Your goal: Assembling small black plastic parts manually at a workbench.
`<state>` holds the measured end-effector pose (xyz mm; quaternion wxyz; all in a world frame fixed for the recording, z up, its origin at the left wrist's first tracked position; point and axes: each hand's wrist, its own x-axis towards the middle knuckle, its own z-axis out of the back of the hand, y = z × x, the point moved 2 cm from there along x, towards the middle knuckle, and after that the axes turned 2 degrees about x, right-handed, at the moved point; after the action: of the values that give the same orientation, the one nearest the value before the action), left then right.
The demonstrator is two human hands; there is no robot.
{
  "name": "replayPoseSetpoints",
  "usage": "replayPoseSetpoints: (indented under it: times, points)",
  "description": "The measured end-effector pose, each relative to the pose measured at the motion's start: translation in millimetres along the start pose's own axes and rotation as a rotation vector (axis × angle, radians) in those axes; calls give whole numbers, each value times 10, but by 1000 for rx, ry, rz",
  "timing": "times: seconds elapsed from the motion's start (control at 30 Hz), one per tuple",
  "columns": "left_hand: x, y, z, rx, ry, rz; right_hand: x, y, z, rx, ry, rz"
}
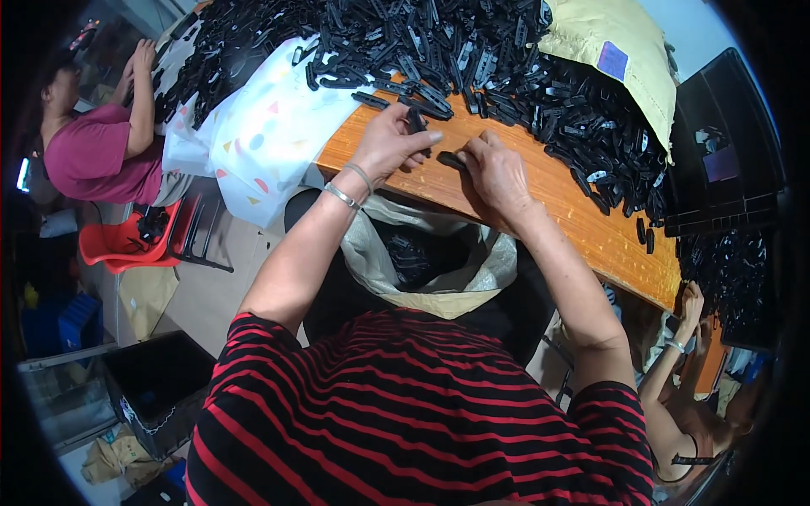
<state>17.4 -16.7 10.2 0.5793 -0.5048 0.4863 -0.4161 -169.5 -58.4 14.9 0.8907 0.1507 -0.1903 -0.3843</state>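
Observation:
My left hand [381, 148], with two bracelets on its wrist, grips a small black plastic clip-like piece [415, 121] between thumb and fingers, just above the wooden table [553, 190]. Close beside it, my right hand [499, 175] pinches another dark piece [450, 159] near the table's front edge; the fingers partly cover it. A large heap of similar long black pieces [498, 63] spreads over the table beyond both hands. Below them, an open whitish woven sack [364, 257] stands at my lap, with black pieces [409, 253] inside.
Patterned white plastic sheeting [261, 126] hangs off the table's left. A yellowish sack [582, 34] lies at the back right, near a dark upright panel [726, 143]. One co-worker [101, 152] is at left by a red chair [135, 244], another [683, 405] at lower right. A black bin [160, 379] stands lower left.

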Motion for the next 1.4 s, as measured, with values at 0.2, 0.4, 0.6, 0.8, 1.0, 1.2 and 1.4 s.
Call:
replayPoseSetpoints:
  times: [0.2,0.4,0.6,0.8,1.0,1.2,1.4]
  points:
    - [-104,-66,-291,-147,53,48,-54,76,130,601,-10,-119]
    - [-158,-173,-368,-150,97,121,-148,-3,134,839,-37,-208]
    - [-52,-47,-197,48,117,14,-141,-63,47,879,144,-371]
    - [-8,55,-220,273,77,-41,-141,-95,-14,892,145,-446]
    - [-43,-18,-267,378,53,-56,-145,-98,-26,792,180,-476]
    - [-31,21,-280,445,7,-115,-166,-79,-30,769,169,-412]
    - [-23,54,-297,399,39,-99,-223,-77,-9,873,164,-449]
